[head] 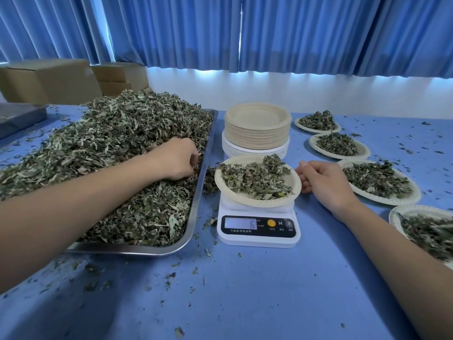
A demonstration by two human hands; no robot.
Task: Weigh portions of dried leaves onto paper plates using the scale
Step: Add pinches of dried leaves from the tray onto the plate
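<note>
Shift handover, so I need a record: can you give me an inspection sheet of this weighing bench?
surface: blue table, strewn with leaf crumbs.
job's things: steel tray heaped with dried leaves; scale showing 6 under a part-filled plate; four filled plates at right; stack of empty plates behind the scale.
clutter: cardboard boxes back left.
grips: left hand, fingers curled into the dried leaves; right hand curled beside the part-filled plate, rim contact unclear.
cables: nothing seen.
surroundings: blue curtains, white wall.
</note>
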